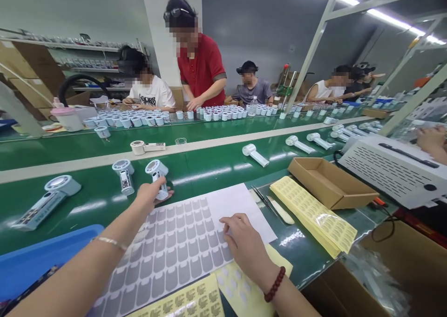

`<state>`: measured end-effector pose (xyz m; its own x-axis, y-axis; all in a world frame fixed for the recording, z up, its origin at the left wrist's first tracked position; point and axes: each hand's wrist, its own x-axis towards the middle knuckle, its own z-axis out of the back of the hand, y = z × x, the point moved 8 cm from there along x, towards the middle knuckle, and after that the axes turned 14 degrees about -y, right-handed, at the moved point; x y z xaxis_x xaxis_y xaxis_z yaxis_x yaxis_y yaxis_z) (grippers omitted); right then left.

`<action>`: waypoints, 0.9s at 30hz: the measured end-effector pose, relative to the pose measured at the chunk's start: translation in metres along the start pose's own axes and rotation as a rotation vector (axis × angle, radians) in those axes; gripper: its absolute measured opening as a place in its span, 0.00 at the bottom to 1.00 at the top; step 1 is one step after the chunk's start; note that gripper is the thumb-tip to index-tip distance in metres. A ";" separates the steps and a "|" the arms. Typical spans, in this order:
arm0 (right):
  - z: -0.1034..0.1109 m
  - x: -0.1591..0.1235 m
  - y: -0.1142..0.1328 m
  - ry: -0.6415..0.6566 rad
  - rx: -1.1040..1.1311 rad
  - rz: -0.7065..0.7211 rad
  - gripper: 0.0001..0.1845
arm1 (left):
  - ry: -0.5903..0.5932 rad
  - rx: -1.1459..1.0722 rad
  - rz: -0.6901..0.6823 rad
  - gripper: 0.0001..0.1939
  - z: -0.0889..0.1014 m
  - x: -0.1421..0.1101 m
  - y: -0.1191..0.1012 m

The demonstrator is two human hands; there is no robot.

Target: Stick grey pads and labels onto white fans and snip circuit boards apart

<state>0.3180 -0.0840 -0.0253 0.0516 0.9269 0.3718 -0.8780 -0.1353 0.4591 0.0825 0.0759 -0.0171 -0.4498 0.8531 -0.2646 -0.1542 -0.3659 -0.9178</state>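
My left hand (153,192) reaches forward and is closed around the handle of a pale blue handheld fan (156,167), its round head pointing away from me. Under my arms lies a white sheet of grey rounded stickers (171,247), with part of its backing bare at the upper right. Over that sheet's right side rests my right hand (240,238), fingers loosely bent and apart, with nothing visible in them. Beneath my right wrist is a yellow backing sheet (232,284) with pale oval stickers. Another yellow sheet with small dark stickers (188,303) lies at the front edge.
More fans (124,177) lie along the green bench (202,168). Tweezers (263,199), yellow sticker sheets (314,214), a cardboard tray (330,182) and a white slotted machine (391,168) are at right. A blue tray (45,256) sits at left. Several co-workers are across the bench.
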 end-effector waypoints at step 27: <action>0.000 -0.010 -0.017 -0.134 0.062 -0.053 0.19 | 0.136 -0.543 0.398 0.10 0.093 -0.169 0.052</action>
<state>0.3328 -0.0906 -0.0368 0.1639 0.8787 0.4483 -0.8415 -0.1126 0.5283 0.0685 -0.1217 0.0070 -0.2611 0.7444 -0.6145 0.4784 -0.4531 -0.7522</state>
